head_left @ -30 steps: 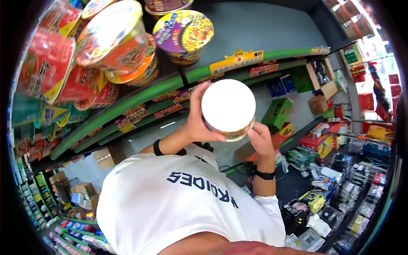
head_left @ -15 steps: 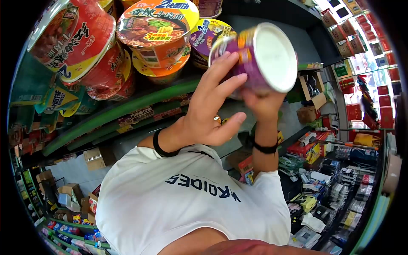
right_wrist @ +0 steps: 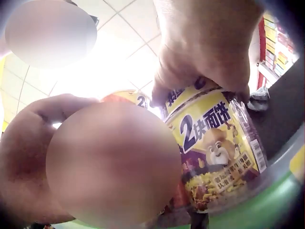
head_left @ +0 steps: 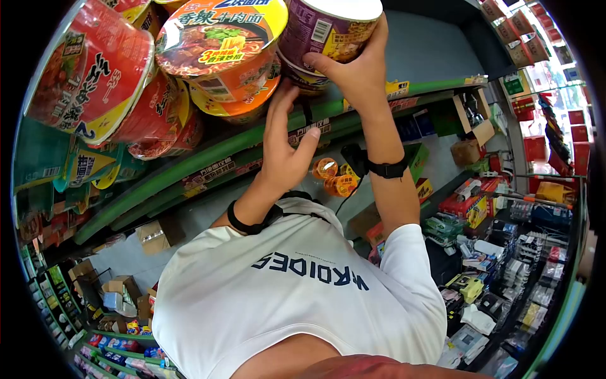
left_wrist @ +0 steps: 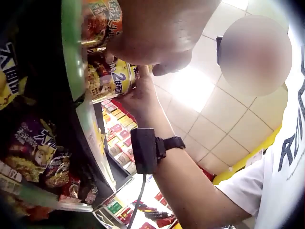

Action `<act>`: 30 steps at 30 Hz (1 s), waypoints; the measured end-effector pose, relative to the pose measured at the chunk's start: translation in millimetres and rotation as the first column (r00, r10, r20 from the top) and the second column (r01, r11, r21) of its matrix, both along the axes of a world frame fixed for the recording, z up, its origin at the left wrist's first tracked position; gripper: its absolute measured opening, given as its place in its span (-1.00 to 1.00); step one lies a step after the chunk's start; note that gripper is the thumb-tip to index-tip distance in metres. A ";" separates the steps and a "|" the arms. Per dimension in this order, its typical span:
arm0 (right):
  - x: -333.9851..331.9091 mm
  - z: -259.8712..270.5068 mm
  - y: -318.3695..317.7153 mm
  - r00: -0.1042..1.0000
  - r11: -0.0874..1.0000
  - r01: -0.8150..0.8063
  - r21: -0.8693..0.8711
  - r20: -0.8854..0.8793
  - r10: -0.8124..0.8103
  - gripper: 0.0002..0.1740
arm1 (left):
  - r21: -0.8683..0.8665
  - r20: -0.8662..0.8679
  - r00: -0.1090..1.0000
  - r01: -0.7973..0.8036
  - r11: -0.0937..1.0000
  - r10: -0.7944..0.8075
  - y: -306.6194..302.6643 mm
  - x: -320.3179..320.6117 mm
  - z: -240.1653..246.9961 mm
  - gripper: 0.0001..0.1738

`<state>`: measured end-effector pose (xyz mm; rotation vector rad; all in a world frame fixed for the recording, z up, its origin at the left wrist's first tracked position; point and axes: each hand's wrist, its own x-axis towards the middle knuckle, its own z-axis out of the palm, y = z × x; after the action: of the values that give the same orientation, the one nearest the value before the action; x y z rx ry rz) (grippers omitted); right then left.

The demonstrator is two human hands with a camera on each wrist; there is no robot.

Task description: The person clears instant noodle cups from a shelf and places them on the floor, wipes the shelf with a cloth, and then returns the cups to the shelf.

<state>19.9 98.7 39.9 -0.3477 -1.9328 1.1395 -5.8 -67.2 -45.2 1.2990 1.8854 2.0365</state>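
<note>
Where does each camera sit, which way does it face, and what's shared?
Head: head-worn, facing forward and down at the purple round noodle tub in the right hand; left hand and white fabric shirt show.
Left wrist: on that wrist, facing up to the white tiled ceiling; both hands and the shirt show.
Right wrist: on that wrist, facing up past stacked tubs; both hands show.
Wrist views share ceiling and hands.

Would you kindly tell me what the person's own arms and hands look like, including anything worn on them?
The arms are bare below short white sleeves. The left hand and right hand are ungloved. Each wrist wears a black strap; the right one carries a boxy black device with a thin cable running from it.
</note>
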 end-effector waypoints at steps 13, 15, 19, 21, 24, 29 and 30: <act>6.0 -13.9 -3.6 0.999 0.992 -0.038 -0.118 -0.009 0.038 0.35 | -0.011 0.052 0.998 -0.019 1.000 0.020 40.6 -6.3 -6.5 -0.02; 7.3 -14.7 -2.0 0.999 0.992 -0.049 -0.115 -0.003 0.049 0.34 | -0.008 -0.076 0.996 -0.045 0.999 0.044 41.1 -4.4 -7.9 0.01; 6.8 -21.4 8.8 0.991 0.988 -0.132 -0.079 -0.023 0.130 0.33 | -0.004 -0.097 0.995 -0.023 1.000 0.022 38.9 0.6 -4.9 0.03; 7.3 -22.5 8.5 0.993 0.991 -0.116 -0.066 -0.021 0.115 0.32 | 0.001 -0.097 0.995 -0.027 1.000 0.027 38.6 0.9 -9.2 0.03; 12.3 -13.8 3.0 0.997 0.998 -0.048 -0.036 0.057 0.050 0.31 | -0.029 -0.117 0.993 -0.027 0.999 0.023 35.9 1.5 -5.7 0.02; 12.3 -25.6 10.6 0.995 0.990 -0.100 -0.102 -0.029 0.098 0.30 | 0.006 -0.091 0.996 0.026 1.000 -0.026 24.7 3.9 -24.2 -0.06; 11.3 -27.6 14.7 0.994 0.991 -0.111 -0.072 -0.030 0.109 0.30 | 0.010 -0.107 0.994 0.018 1.000 -0.017 21.2 5.7 -26.1 -0.10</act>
<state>31.2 113.4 12.3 -0.2666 -1.9100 1.2834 0.0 -46.0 -71.3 1.4495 1.9015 2.0095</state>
